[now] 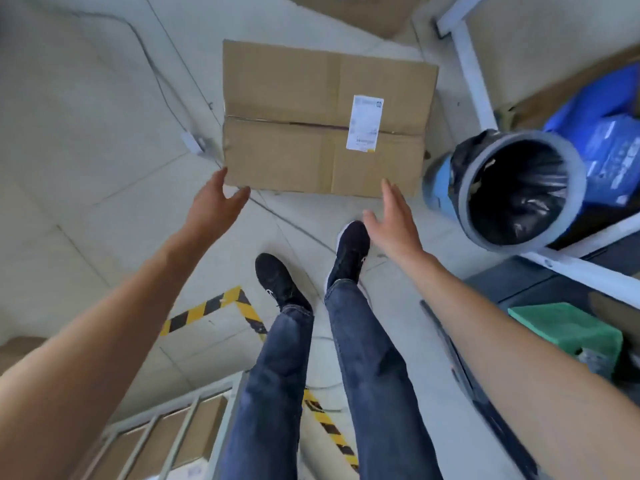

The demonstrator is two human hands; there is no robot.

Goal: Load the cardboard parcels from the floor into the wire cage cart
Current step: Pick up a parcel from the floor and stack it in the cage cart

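Observation:
A large brown cardboard parcel (322, 116) with a white shipping label lies flat on the pale tiled floor ahead of my feet. My left hand (214, 199) reaches out with spread fingers at the parcel's near left corner, holding nothing. My right hand (393, 220) is stretched flat and open just short of the parcel's near right edge. The wire cage cart (162, 434) shows at the bottom left, with cardboard boxes behind its grey bars.
A blue bin with a black liner (516, 188) stands right of the parcel. More cardboard (356, 8) lies at the top. A white frame (474, 71), blue bags (609, 140) and a green block (568, 327) fill the right side. A cable and adapter (194, 142) run left of the parcel. Yellow-black tape (239, 303) marks the floor.

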